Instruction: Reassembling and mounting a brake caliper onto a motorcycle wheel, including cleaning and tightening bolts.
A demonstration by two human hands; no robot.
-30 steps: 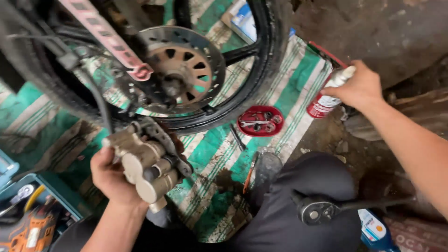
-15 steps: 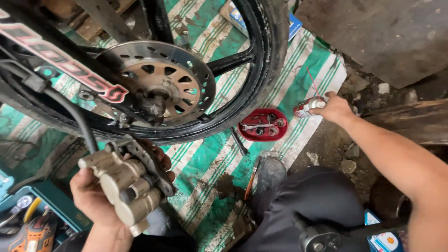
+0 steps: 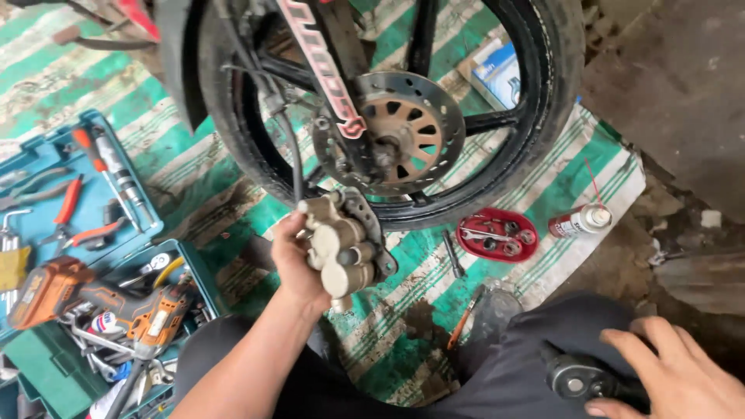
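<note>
My left hand (image 3: 293, 260) holds a tan brake caliper (image 3: 343, 248) with its pistons showing, just below the motorcycle wheel (image 3: 535, 116). A black hose (image 3: 293, 155) runs from the caliper up toward the fork. The brake disc (image 3: 411, 132) sits at the wheel's hub. My right hand (image 3: 671, 372) rests low at the right on my dark trouser leg, its fingers touching a black tool (image 3: 578, 378) lying on my lap. A spray can with a red straw (image 3: 578, 221) lies on the green striped mat (image 3: 559, 186), apart from both hands.
A red tray (image 3: 497, 234) with small parts lies on the mat beside the can. An open teal toolbox (image 3: 46, 225) at the left holds pliers, screwdrivers and an orange cordless drill (image 3: 101, 299). A blue box (image 3: 497, 74) lies behind the wheel. Bare concrete lies at the right.
My right hand let go of the spray can, which now lies on the mat, and came back to my lap. The view swung left, showing the toolbox. The caliper stays in my left hand.
</note>
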